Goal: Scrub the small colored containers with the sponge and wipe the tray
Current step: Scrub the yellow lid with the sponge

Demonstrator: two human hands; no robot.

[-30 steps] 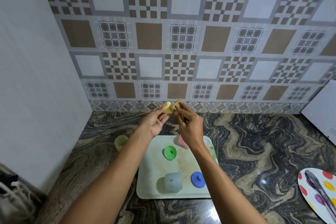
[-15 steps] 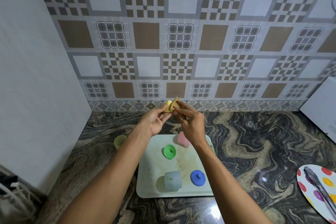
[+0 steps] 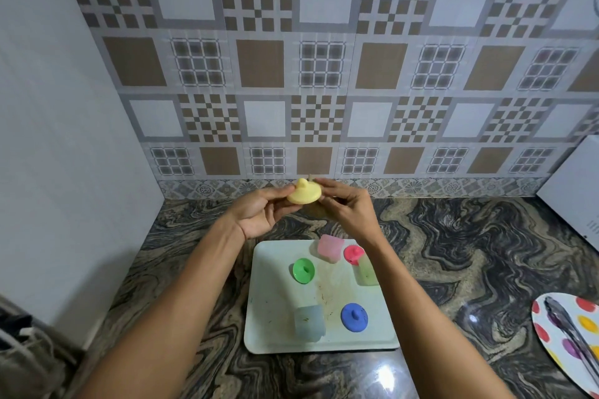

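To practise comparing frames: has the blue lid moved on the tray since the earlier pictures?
No. The blue lid lies in the same place near the tray's front edge, just right of the pale blue container.

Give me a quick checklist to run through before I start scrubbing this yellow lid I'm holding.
1. Grip on the yellow lid: ok. The left hand and right hand pinch its opposite edges, above the counter.
2. Sponge ready: cannot tell. Only a thin sliver shows behind the lid.
3. Tray lying flat on the counter: ok.
4. Other lids within reach: ok. The green lid, red lid and blue lid lie on the tray.
5. Tray clean: not ok. Brown smears show in its middle.
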